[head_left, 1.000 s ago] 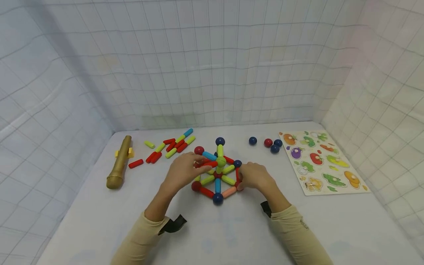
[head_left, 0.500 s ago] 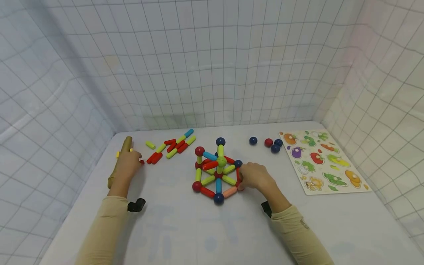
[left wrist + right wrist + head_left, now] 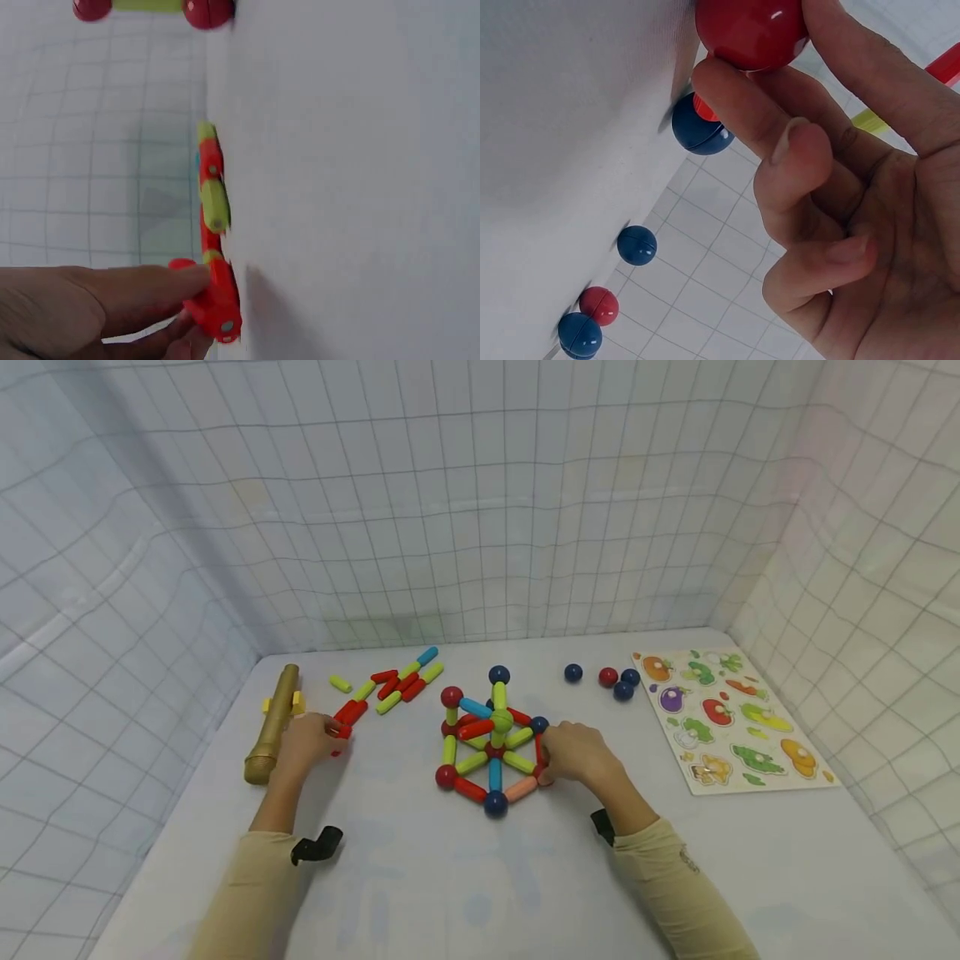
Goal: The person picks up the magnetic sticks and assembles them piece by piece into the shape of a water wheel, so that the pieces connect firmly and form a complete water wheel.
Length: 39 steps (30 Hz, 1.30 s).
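My left hand (image 3: 306,743) pinches a red magnetic stick (image 3: 341,742) between thumb and fingers, close beside two red sticks (image 3: 351,711) lying on the table. In the left wrist view the held red stick overlaps those sticks. My right hand (image 3: 577,753) is at the right side of a built frame of magnetic sticks and balls, its thumb and fingers around a red ball (image 3: 751,30). The frame has a hexagonal base with a dark blue ball (image 3: 496,804) at its front. Above its centre sits a green ball (image 3: 501,721), with a red stick (image 3: 476,729) leaning off it.
Several loose red, green and blue sticks (image 3: 408,681) lie back left. A gold tube (image 3: 273,722) with a bulging end lies left of my left hand. Loose balls (image 3: 622,690) are at the back right, near a vegetable puzzle board (image 3: 731,718). White gridded cloth walls (image 3: 480,527) enclose the table.
My left hand left the frame, moved left to the lone red stick by the gold tube, and has lifted it slightly right toward the other red sticks. My right hand stays put.
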Available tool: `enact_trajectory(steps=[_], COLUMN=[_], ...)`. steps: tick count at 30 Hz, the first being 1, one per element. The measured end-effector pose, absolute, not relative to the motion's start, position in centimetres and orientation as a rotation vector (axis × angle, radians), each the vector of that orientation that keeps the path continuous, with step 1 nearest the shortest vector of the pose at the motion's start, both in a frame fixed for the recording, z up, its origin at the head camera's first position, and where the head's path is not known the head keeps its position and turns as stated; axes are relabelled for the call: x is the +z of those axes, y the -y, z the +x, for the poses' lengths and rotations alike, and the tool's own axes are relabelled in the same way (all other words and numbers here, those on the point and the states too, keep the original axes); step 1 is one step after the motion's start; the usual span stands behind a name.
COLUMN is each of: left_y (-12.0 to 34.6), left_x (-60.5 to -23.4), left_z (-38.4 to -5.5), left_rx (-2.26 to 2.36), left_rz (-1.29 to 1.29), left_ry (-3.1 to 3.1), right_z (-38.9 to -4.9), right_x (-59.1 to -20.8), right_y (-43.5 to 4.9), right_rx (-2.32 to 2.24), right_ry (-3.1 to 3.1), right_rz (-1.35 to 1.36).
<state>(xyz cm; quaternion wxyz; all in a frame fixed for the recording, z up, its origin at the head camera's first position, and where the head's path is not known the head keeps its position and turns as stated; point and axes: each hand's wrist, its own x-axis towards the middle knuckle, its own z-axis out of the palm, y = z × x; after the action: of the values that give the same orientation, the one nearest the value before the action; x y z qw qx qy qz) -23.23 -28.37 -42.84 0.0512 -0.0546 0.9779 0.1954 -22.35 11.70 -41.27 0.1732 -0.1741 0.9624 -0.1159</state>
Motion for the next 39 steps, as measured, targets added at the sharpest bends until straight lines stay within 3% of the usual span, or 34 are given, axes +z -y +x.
enact_trajectory(steps=[6,13,31,39], left_y=[23.5,18.7,17.1,16.9], left_x=[-43.7,-43.3,-45.0,-46.0], left_z=[-21.2,-20.2,-20.4,-20.9], left_rx=[1.151,1.284,1.084,1.027], left_rz=[0.040,0.351,0.288,0.318], left_ry=[-2.672,-2.630,-2.641,-2.665], right_z=[-22.5,-22.5,-22.7,-26.8], right_x=[-41.1,-41.2,-41.2,-41.8], right_y=[-11.6,-11.8,-12.0,-17.1], right_rx=[-0.332,-0.339,-0.364,-0.455], right_ry=[-2.720,-2.715,-2.699,-3.005], right_rz=[-0.492,-0.473,-0.457,-0.279])
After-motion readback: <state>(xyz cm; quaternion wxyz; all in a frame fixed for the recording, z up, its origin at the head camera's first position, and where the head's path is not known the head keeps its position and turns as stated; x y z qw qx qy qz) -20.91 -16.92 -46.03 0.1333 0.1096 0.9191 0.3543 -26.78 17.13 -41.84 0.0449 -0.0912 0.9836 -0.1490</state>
